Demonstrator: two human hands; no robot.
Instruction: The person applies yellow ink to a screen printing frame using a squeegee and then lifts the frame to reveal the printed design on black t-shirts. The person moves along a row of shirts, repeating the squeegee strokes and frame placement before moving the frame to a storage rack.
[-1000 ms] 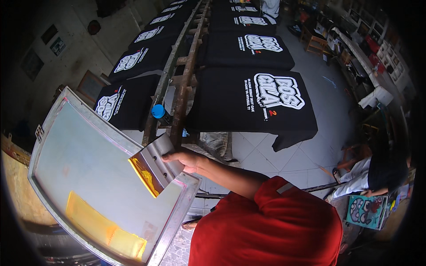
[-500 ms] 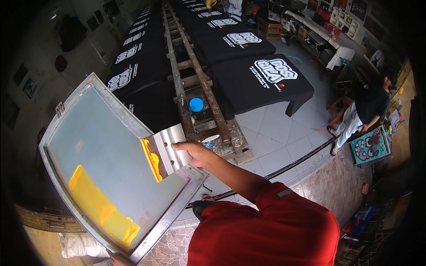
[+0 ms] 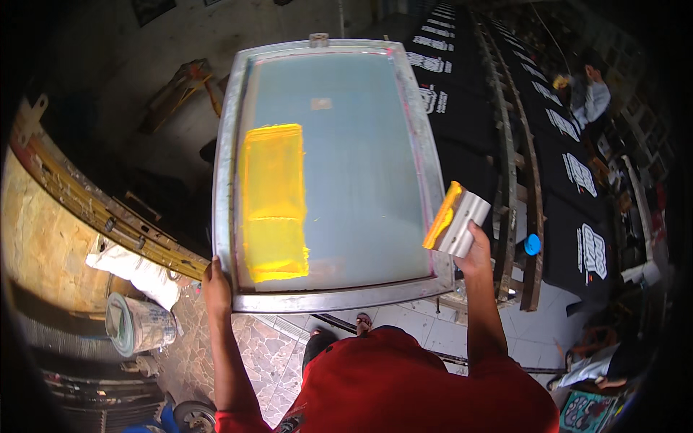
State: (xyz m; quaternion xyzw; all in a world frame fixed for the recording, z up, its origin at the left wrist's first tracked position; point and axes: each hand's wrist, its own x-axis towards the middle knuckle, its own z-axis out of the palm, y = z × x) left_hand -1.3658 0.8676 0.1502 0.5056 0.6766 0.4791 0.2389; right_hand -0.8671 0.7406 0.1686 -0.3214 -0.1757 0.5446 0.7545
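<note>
A screen printing frame [image 3: 339, 302] with a grey metal border and pale blue-green mesh is held up in front of me. My left hand [image 3: 217, 285] is closed round its lower left corner. A wide patch of yellow ink [image 3: 274, 180] covers the left part of the mesh. In my right hand [image 3: 476, 251] is a squeegee [image 3: 465, 222] with a metal holder, and yellow ink coats its blade edge. The squeegee is just beyond the frame's right side; whether it touches the frame I cannot tell.
Black shirts [image 3: 570, 245] with white prints lie in long rows on the right, with wooden rails [image 3: 509, 166] between them. A blue round container [image 3: 533, 245] sits among the rails. One person [image 3: 592, 101] stands far right, another is lower right. A bucket [image 3: 141, 325] stands lower left.
The view has turned left, bringing the screen frame upright into the middle. The squeegee has gone from overlapping the mesh to the frame's right side. My left hand shows more fully.
</note>
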